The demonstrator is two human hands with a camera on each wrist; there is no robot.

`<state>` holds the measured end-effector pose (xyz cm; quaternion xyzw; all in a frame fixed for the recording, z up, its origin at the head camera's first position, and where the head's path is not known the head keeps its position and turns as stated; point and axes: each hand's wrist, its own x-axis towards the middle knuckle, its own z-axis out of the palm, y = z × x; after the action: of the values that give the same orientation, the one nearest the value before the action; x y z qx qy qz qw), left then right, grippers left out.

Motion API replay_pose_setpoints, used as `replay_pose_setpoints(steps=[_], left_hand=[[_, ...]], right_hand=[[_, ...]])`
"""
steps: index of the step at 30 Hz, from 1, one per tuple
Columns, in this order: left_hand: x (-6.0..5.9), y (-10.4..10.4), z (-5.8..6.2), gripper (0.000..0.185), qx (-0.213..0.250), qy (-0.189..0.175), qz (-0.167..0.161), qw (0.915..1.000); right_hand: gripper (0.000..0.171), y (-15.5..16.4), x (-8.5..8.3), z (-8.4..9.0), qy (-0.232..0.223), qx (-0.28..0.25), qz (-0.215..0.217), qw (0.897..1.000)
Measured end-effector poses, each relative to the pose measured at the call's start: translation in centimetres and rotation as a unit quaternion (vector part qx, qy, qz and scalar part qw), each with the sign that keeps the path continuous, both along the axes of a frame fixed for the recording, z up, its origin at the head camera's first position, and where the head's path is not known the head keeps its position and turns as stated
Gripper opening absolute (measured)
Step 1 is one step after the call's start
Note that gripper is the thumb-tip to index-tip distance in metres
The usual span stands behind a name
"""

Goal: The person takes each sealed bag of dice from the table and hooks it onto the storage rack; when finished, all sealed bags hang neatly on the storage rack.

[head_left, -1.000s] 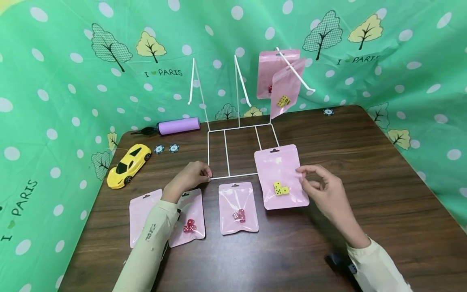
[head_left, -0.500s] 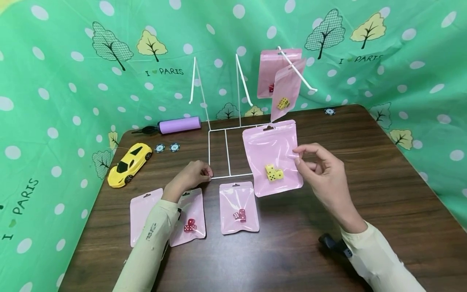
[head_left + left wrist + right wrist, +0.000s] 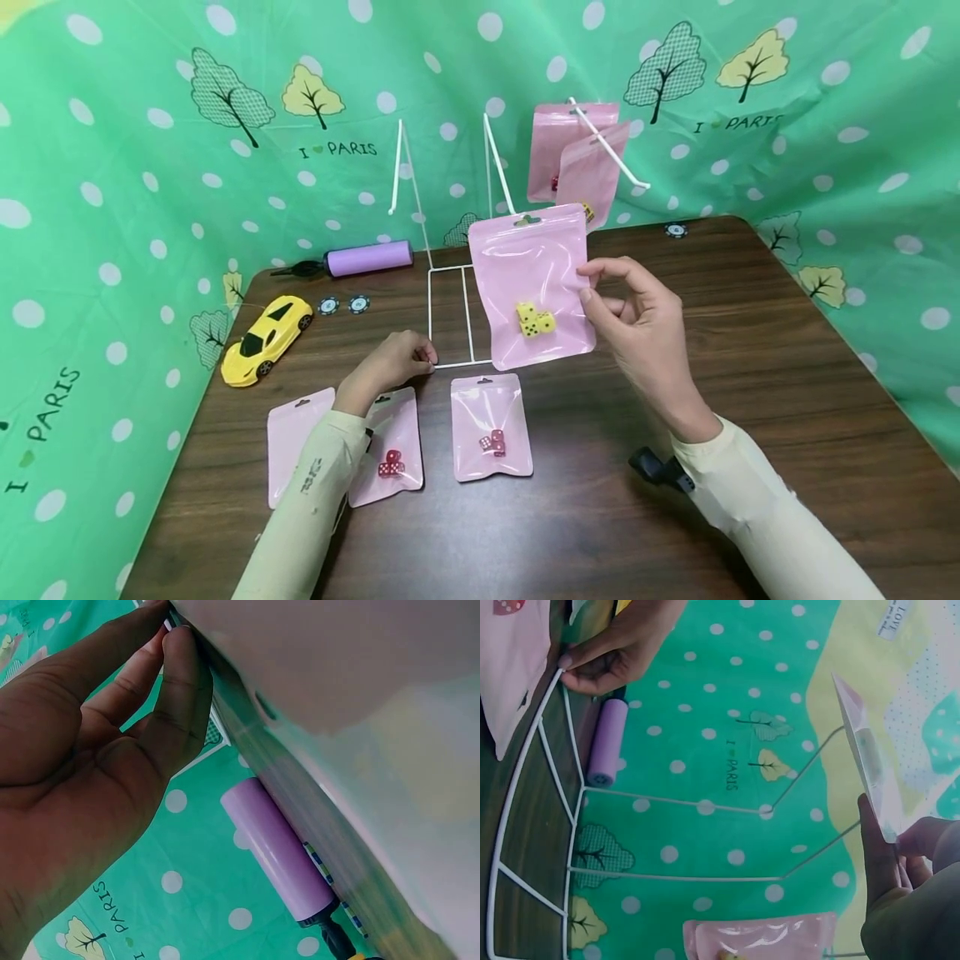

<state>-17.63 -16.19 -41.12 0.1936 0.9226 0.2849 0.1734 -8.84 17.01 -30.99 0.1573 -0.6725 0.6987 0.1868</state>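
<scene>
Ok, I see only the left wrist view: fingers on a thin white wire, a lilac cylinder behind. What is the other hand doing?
Observer: The right hand pinches the edge of a glossy pink plastic pouch and holds it in the air, above the dark wooden table.
Operator: Is something inside this pouch?
Observer: Yes, yellow dice with dark dots, low in the pouch.
Operator: And the wire I see, what is it part of?
Observer: The left hand grips the front corner of a white wire display rack; two more pink pouches hang on its right hook.
</scene>
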Motion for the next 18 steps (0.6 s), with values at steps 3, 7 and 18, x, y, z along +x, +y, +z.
replay_pose_setpoints(steps=[3, 7, 18], left_hand=[[0.1, 0.0, 0.2, 0.004, 0.000, -0.002, -0.001, 1.0000], [0.2, 0.1, 0.1, 0.004, 0.001, -0.002, -0.003, 1.0000], [0.2, 0.1, 0.3, 0.003, 0.002, -0.001, -0.005, 1.0000]], right_hand=[[0.026, -0.4, -0.7, 0.2, -0.005, 0.009, -0.005, 1.000], [0.026, -0.7, -1.6, -0.1, -0.018, 0.021, -0.011, 1.000], [0.025, -2.1, -5.2, -0.8, -0.037, -0.005, -0.014, 0.999]])
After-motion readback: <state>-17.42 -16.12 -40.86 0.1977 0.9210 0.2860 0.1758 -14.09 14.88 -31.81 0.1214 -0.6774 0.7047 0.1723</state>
